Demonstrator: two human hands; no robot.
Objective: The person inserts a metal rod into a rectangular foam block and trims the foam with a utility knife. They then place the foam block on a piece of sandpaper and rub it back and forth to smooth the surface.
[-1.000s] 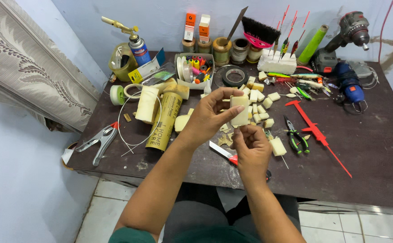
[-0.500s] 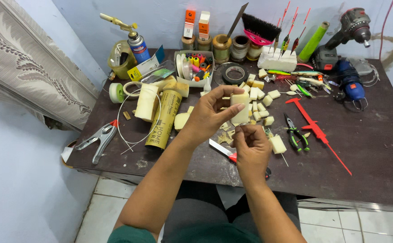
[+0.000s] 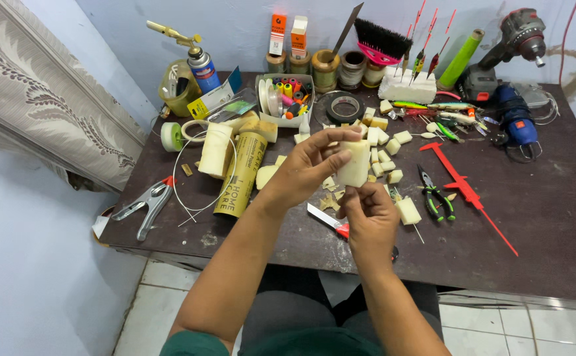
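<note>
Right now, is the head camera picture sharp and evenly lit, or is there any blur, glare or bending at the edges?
Head view: sharp on the left hand and foam block; soft even light, faint shadows, no glare; wide-angle bending curves the table edge.

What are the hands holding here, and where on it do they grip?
The left hand grips a pale foam block by its sides, upright above the table. The right hand touches its lower end.

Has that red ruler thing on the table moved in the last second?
No. The red caliper lies where it did, just right of the green-handled pliers on the dark table.
</note>
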